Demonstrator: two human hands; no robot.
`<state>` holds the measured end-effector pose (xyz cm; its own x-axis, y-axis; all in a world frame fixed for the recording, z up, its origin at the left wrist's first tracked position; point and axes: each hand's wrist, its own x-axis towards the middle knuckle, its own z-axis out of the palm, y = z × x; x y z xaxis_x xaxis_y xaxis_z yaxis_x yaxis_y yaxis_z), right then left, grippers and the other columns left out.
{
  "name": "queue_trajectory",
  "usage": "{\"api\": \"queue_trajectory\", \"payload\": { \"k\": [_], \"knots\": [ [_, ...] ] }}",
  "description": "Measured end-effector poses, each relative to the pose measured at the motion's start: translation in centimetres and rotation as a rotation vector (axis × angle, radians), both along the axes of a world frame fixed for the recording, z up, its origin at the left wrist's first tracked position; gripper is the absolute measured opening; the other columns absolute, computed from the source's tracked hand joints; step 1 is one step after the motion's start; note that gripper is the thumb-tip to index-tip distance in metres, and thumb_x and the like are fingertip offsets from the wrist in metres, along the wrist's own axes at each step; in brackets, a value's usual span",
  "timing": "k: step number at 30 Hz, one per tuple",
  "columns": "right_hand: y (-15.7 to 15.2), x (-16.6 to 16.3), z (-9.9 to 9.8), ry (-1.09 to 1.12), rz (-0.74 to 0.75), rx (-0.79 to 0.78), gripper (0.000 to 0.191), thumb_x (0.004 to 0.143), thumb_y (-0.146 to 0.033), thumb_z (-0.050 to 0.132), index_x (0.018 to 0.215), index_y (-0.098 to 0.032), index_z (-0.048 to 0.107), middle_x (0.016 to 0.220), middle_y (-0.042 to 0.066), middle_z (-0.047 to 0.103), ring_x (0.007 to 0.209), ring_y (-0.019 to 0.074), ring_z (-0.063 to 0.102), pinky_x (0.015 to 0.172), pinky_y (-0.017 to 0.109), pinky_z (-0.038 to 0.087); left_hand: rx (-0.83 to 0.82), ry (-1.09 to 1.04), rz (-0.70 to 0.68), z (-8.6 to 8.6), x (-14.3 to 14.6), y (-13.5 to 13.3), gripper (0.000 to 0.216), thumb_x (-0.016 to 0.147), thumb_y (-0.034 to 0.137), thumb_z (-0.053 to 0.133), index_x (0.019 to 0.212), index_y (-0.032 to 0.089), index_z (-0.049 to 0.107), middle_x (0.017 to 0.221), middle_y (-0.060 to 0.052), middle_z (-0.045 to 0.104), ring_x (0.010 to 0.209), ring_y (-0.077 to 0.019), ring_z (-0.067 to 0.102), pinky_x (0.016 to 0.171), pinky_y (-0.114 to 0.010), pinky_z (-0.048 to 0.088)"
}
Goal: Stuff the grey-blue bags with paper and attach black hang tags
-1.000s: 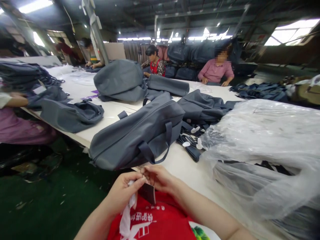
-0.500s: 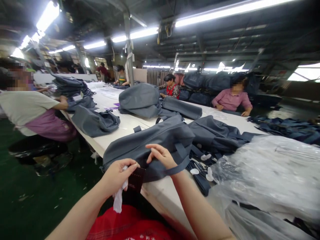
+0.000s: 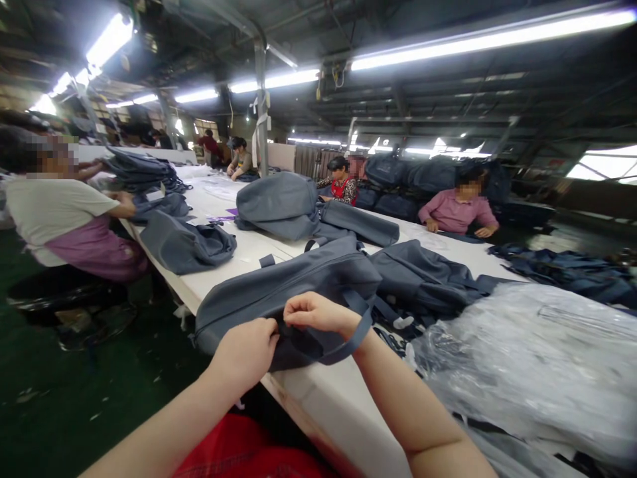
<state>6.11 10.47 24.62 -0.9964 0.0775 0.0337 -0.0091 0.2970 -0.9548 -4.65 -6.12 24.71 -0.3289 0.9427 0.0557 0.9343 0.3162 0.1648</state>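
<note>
A slate-blue duffel bag [image 3: 298, 272] lies on the table right before me, its long zip running along the top. My left hand [image 3: 249, 352] is closed at the bag's near side, fingertips pinched; the black hang tag it held is now hidden behind it. A small white scrap [image 3: 240, 403] shows below that hand. Close by on the right, my right hand [image 3: 316, 312] is pinched too, its fingertips at the bag's dark near side; what they grip is too small to tell. One webbing strap [image 3: 355, 332] of the bag loops over my right wrist.
More slate-blue bags [image 3: 276, 202] lie on the white table [image 3: 323, 392]. Clear plastic bags [image 3: 522, 358] are heaped at right. One person [image 3: 74, 212] sits at left; another in a pink shirt [image 3: 460, 212] works across the table. Dark straps [image 3: 557, 272] pile up at far right.
My left hand has turned over and moved up to the bag, taking the black hang tag and white strip out of sight. My right hand's fingers have closed into a pinch.
</note>
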Motion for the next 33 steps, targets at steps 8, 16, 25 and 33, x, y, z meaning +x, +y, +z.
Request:
{"api": "queue_trajectory", "payload": {
  "k": [8,16,25,33],
  "knots": [
    [1.6,-1.0,-0.5,-0.091,-0.026,-0.508,0.038,0.08,-0.046,0.065,0.062,-0.016,0.049,0.045,-0.009,0.033,0.037,0.0028,0.019,0.036,0.02,0.009,0.042,0.125,0.176,-1.1,2.0,2.3,0.022,0.087,0.035,0.05,0.091,0.015,0.059,0.089,-0.013,0.069,0.079,-0.0295,0.069,0.067,-0.037,0.051],
    [2.3,-1.1,-2.3,-0.08,-0.23,-0.835,0.036,0.074,-0.044,0.076,0.072,-0.014,0.056,0.074,0.001,0.062,0.054,0.005,0.048,0.047,0.016,0.038,-0.016,0.216,-0.015,-0.9,0.7,2.6,0.038,0.096,0.021,0.027,0.11,0.013,0.061,0.093,-0.015,0.07,0.077,-0.0298,0.07,0.064,-0.038,0.052],
    [2.0,-0.8,-3.4,0.068,-0.37,-0.709,0.042,0.07,-0.049,0.077,0.069,-0.013,0.057,0.076,0.003,0.066,0.048,0.0034,0.045,0.04,0.016,0.03,-0.023,0.231,-0.037,-1.7,0.2,1.6,0.046,0.095,0.021,0.032,0.139,0.018,0.047,0.11,-0.016,0.068,0.08,-0.0267,0.07,0.067,-0.036,0.053],
    [1.9,-0.3,-4.2,0.083,-0.391,-0.661,0.042,0.073,-0.052,0.073,0.069,-0.013,0.056,0.081,0.005,0.068,0.046,0.0033,0.047,0.039,0.016,0.032,0.008,0.248,-0.066,-2.5,0.4,1.3,0.045,0.095,0.021,0.033,0.137,0.017,0.05,0.108,-0.015,0.068,0.076,-0.0281,0.07,0.063,-0.037,0.053]
  ]
}}
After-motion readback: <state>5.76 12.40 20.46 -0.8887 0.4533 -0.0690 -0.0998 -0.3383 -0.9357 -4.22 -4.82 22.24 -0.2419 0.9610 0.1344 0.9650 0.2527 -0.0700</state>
